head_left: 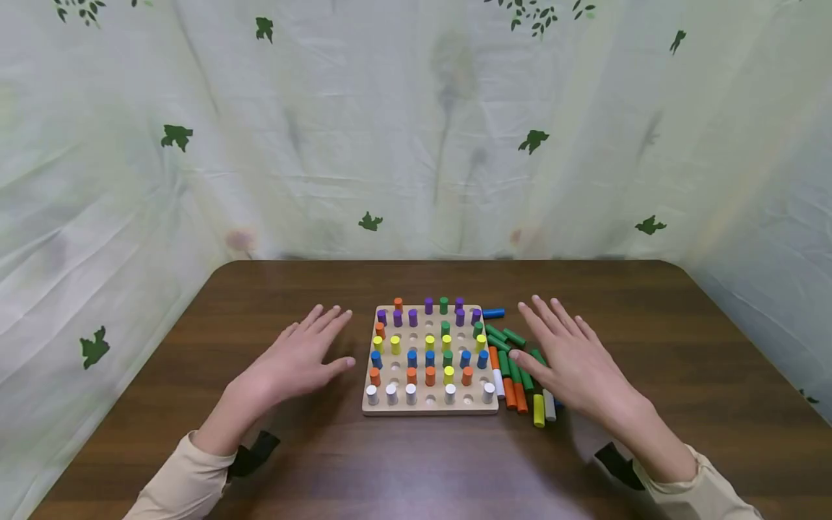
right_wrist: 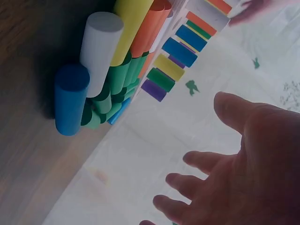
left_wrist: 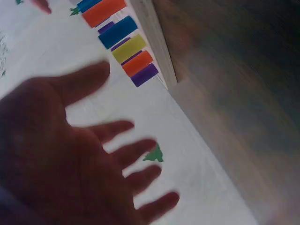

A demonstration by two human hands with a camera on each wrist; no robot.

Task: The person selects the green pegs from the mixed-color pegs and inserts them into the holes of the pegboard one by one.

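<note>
A light wooden pegboard (head_left: pixel 403 410) lies in the middle of the table, with coloured pegs standing in rows and several bare holes between them. White pegs (head_left: pixel 391 393) line its near row; purple pegs (head_left: pixel 412 318) stand toward the far side. My left hand (head_left: pixel 302 359), fingers straight and spread, is palm down to the left of the board and holds nothing. On the other side my right hand (head_left: pixel 572 361) is likewise spread, beside and partly over a heap of loose pegs (head_left: pixel 520 375). In the right wrist view, a blue peg (right_wrist: pixel 71 101) and a white peg (right_wrist: pixel 101 54) lie in that heap.
The dark wooden table (head_left: pixel 416 469) reaches back to a pale curtain (head_left: pixel 416 130) with green leaf shapes. One loose blue peg (head_left: pixel 494 313) lies near the board's far right corner. Black straps (head_left: pixel 253 453) hang at both wrists.
</note>
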